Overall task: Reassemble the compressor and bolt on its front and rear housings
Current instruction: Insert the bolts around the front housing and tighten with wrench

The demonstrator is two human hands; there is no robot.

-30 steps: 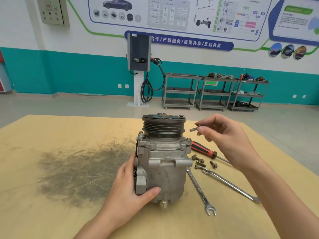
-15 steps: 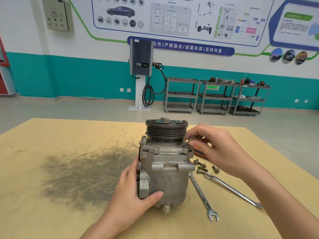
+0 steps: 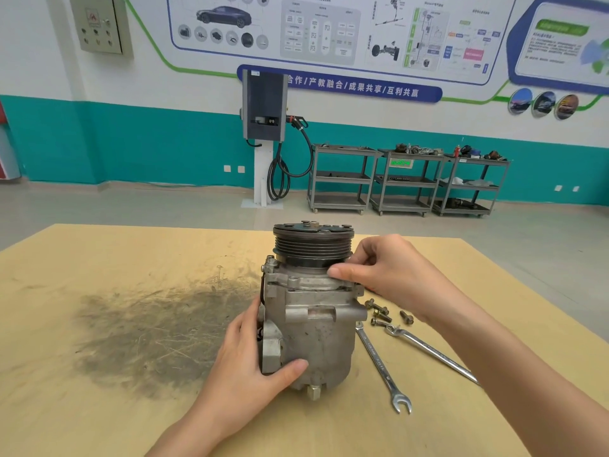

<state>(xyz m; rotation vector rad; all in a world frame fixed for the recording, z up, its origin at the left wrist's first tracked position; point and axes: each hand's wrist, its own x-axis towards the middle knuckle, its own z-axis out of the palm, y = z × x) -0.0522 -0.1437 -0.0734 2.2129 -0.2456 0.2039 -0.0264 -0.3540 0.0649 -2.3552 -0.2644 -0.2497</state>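
I see the yellow workbench (image 3: 99, 407) filling the lower view, with a dark smudged patch (image 3: 158, 338) to the left of the compressor (image 3: 313, 334). The compressor stands upright near the middle of the bench, its grooved pulley (image 3: 313, 247) on top. My left hand (image 3: 250, 367) grips the compressor's left side, thumb curled across the front of the body and the fingers hidden behind it. My right hand (image 3: 385, 272) sits at the compressor's upper right, just under the pulley, its fingers curled in a narrow pinch at the housing flange; I cannot tell whether a bolt is between them. To the right of the compressor two wrenches lie flat on the bench: an open-end wrench (image 3: 384, 364) starting just beside its base, and a second wrench (image 3: 431, 354) angled farther right. Between the wrench heads and the compressor, a few loose bolts (image 3: 379, 310) lie in a small cluster.
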